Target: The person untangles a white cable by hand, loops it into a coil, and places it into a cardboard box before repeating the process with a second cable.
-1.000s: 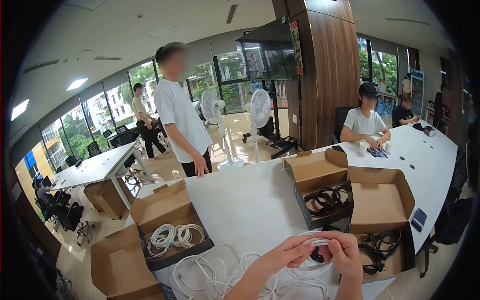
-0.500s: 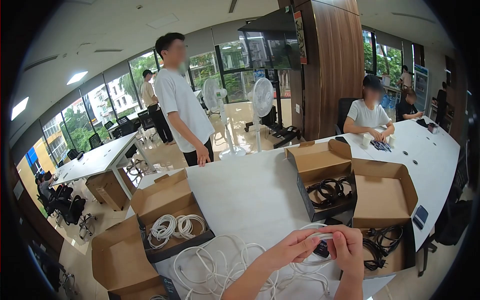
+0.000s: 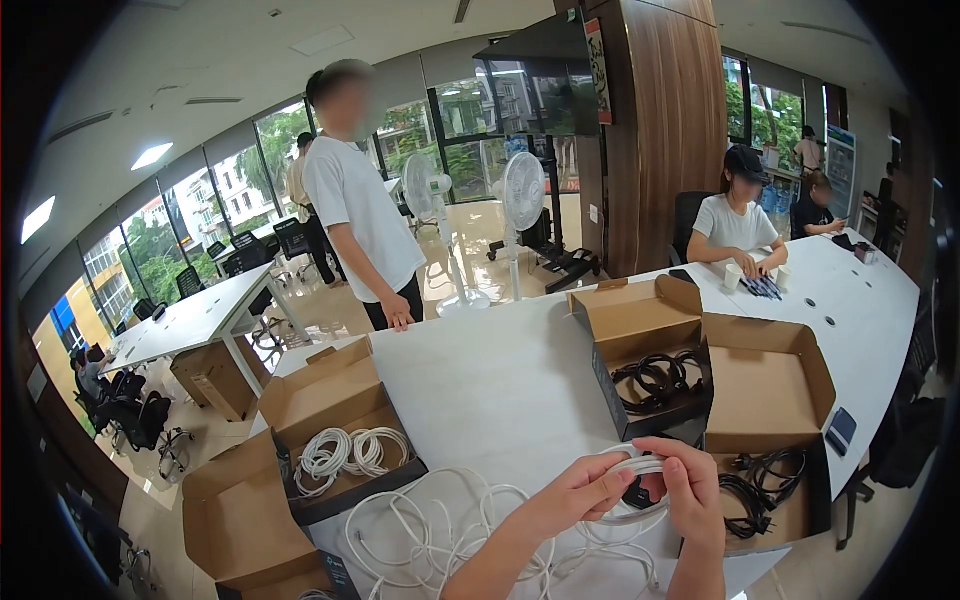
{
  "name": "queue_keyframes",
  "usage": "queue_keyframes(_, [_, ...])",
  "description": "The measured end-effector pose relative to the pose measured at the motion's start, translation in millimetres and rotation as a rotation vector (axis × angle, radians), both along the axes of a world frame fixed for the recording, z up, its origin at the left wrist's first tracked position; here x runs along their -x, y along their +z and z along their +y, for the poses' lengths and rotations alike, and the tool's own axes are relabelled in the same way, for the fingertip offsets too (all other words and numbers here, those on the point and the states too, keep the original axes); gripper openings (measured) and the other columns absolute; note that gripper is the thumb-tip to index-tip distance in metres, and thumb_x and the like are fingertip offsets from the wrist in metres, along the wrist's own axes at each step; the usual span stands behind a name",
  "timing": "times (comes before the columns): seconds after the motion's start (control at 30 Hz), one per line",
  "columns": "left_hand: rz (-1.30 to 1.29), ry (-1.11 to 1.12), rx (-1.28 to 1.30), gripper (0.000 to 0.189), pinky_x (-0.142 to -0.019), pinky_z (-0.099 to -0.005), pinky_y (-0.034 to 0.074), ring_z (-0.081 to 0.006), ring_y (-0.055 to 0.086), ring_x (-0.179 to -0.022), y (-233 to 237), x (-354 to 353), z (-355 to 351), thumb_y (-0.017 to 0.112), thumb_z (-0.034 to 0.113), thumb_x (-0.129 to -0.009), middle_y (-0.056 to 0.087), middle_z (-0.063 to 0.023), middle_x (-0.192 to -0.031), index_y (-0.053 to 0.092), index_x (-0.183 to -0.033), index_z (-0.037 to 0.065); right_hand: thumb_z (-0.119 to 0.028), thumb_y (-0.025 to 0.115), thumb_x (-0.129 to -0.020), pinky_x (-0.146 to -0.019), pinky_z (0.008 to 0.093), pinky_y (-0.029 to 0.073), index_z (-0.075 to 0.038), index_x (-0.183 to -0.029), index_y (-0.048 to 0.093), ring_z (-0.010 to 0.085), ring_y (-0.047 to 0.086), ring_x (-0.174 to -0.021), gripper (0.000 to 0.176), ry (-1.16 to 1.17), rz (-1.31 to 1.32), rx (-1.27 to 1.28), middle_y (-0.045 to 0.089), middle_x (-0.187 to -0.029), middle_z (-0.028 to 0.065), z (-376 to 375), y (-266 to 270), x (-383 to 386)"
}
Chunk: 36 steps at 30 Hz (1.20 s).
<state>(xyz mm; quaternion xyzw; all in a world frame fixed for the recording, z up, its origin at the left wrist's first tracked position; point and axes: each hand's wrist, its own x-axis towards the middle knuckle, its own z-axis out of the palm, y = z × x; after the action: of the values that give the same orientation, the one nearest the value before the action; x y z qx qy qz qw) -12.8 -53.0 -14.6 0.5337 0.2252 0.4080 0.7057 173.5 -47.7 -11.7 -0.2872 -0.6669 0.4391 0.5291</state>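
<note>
My left hand (image 3: pixel 583 497) and my right hand (image 3: pixel 689 492) both pinch a coil of white cable (image 3: pixel 632 468) low over the white table (image 3: pixel 500 390). The rest of that white cable (image 3: pixel 440 530) lies in loose tangled loops on the table below my left forearm. Just right of my hands an open cardboard box (image 3: pixel 775 440) holds black cables (image 3: pixel 755 485).
A cardboard box (image 3: pixel 335 430) with coiled white cables (image 3: pixel 350 452) sits at left. Another box (image 3: pixel 640 355) with black cables stands behind my hands. A person in a white shirt (image 3: pixel 360 215) stands at the table's far edge. Two people sit at the far right end.
My hands have shifted slightly up and right with the white coil. The standing person has edged a little left and away from the table.
</note>
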Motion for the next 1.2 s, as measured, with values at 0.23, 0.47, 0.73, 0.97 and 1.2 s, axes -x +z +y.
queue_keyframes(0.23, [-0.186, 0.099, -0.021, 0.026, -0.042, -0.0208, 0.017, -0.0016, 0.022, -0.046, -3, 7, 5, 0.048, 0.032, -0.099, 0.032, 0.0077, -0.057, 0.051, -0.095, 0.006, -0.009, 0.059, -0.082, -0.078, 0.0348, 0.044, 0.000, -0.110, 0.062, 0.0264, 0.055, -0.086, 0.030, -0.397, -0.224, -0.524, 0.059, -0.101, 0.0144, -4, 13, 10])
queue_keyframes(0.47, [-0.355, 0.433, -0.035, 0.031, -0.043, -0.0246, 0.017, -0.0051, 0.019, -0.044, 9, 12, 4, 0.044, 0.038, -0.099, 0.024, 0.0072, -0.052, 0.044, -0.080, 0.013, 0.004, 0.058, -0.068, -0.066, 0.0364, 0.048, -0.004, -0.086, 0.068, 0.0297, 0.060, -0.073, 0.022, -0.159, -0.115, -0.686, 0.064, -0.078, 0.0094, -26, 10, 16])
queue_keyframes(0.73, [-0.691, 0.509, -0.065, 0.028, -0.045, -0.0248, 0.018, -0.0069, 0.015, -0.041, -1, 20, 6, 0.037, 0.036, -0.102, 0.022, 0.0071, -0.050, 0.044, -0.084, 0.016, -0.008, 0.066, -0.082, -0.064, 0.0375, 0.056, 0.001, -0.124, 0.051, 0.0322, 0.068, -0.081, 0.045, 0.249, -0.942, -0.238, 0.067, -0.093, 0.0180, -8, -19, 31])
queue_keyframes(0.97, [-0.795, 0.655, -0.081, 0.026, -0.043, -0.0253, 0.017, -0.0068, 0.014, -0.041, 10, 25, -1, 0.037, 0.034, -0.102, 0.021, 0.0069, -0.050, 0.044, -0.085, 0.015, -0.006, 0.062, -0.085, -0.067, 0.0297, 0.056, 0.005, -0.141, 0.027, 0.0273, 0.068, -0.093, 0.066, 0.053, -0.237, 0.066, 0.061, -0.113, 0.0192, 24, -40, 42])
queue_keyframes(1.2, [-0.802, 0.608, -0.091, 0.026, -0.042, -0.0254, 0.016, -0.0069, 0.013, -0.041, 9, 27, -1, 0.037, 0.034, -0.102, 0.021, 0.0068, -0.049, 0.044, -0.085, 0.015, -0.008, 0.062, -0.087, -0.069, 0.0242, 0.049, -0.001, -0.129, 0.051, 0.0135, 0.056, -0.091, 0.044, 0.021, -0.191, 0.063, 0.052, -0.106, 0.0075, 30, -31, 28])
